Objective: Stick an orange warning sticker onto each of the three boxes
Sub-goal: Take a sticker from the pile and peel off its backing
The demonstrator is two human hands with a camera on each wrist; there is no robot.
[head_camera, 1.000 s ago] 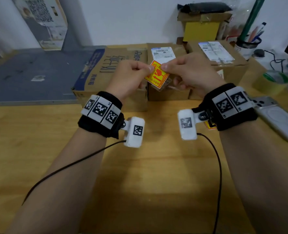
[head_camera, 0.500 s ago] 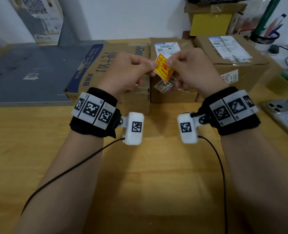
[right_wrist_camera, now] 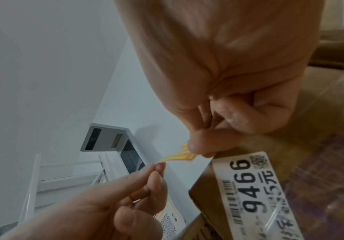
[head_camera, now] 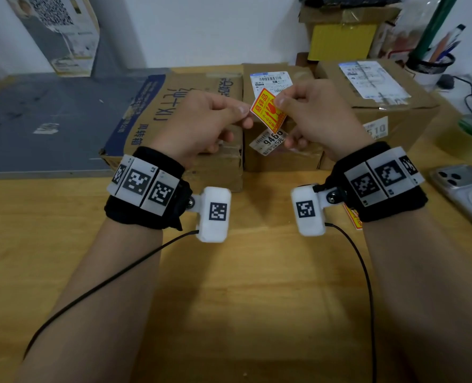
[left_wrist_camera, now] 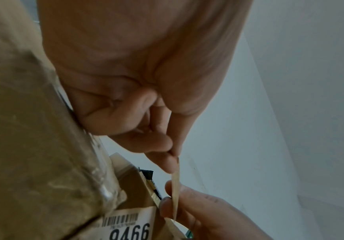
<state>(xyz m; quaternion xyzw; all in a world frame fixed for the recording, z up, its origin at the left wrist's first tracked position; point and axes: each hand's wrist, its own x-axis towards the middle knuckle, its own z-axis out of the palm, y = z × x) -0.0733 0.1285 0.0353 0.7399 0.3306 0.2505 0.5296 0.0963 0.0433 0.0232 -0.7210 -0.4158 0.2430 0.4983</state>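
Open wooden table (head_camera: 243, 299) across lower frame, only two wrist cables (head_camera: 110, 275) crossing it. Centre blocked by three boxes (head_camera: 279, 156) set side by side, no gap betw them. Phone (head_camera: 467, 194) at right edge, pen cup (head_camera: 429, 69) & clutter upper right; grey mat (head_camera: 44, 123) at left is flat, passable

Orange sticker (head_camera: 268, 111) pinched between left hand (head_camera: 201, 125) and right hand (head_camera: 315, 117)
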